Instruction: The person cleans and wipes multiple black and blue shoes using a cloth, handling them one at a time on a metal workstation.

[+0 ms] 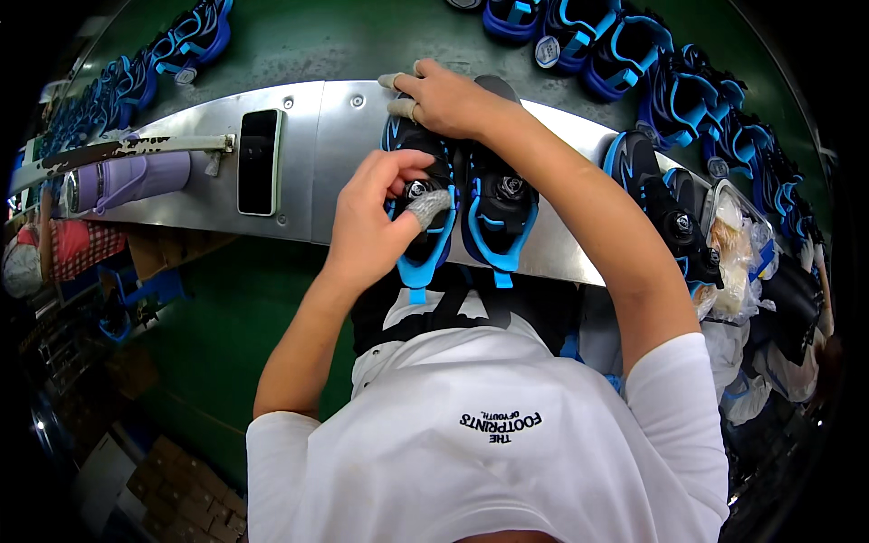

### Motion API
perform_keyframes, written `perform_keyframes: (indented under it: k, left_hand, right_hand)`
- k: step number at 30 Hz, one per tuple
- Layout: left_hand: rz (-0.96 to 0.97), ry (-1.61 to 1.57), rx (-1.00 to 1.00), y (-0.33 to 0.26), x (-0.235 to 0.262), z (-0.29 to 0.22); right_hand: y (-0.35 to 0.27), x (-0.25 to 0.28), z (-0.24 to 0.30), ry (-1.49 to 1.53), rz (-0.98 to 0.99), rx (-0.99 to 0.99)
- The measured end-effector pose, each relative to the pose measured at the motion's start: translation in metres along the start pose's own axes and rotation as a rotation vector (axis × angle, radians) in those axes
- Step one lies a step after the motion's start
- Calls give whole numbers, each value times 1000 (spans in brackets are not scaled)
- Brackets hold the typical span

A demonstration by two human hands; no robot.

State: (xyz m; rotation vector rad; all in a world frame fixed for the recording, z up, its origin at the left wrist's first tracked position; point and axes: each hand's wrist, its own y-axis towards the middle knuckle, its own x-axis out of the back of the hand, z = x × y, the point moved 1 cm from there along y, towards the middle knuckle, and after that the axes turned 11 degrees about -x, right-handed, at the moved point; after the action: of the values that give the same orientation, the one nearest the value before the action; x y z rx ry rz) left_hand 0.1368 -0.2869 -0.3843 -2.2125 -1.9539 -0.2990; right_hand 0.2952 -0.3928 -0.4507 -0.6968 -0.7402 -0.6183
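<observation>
Two black and blue shoes stand side by side on a metal shelf (312, 158), toes pointing away from me. My left hand (376, 222) pinches the round dial on the left shoe (425, 249); its thumb wears a grey finger cot. My right hand (448, 95) grips the toe end of the shoes from above, fingertips also covered. The right shoe (500, 213) shows its own round dial, untouched.
A black phone (258, 161) lies flat on the shelf to the left, next to a purple bottle (127, 179). More black and blue shoes (665, 204) wait at the right, and several ride the green belt (362, 36) beyond.
</observation>
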Motion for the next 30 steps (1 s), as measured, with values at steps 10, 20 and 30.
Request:
perform_keyframes:
  k: [10, 20, 30]
  left_hand:
    - [-129, 329, -66, -9, 0, 0]
    - [102, 6, -223, -3, 12, 25]
    - [19, 220, -248, -8, 3, 3]
  right_hand:
    - [10, -12, -3, 155, -44, 28]
    - [17, -16, -6, 203, -59, 106]
    - [7, 6, -7, 151, -136, 123]
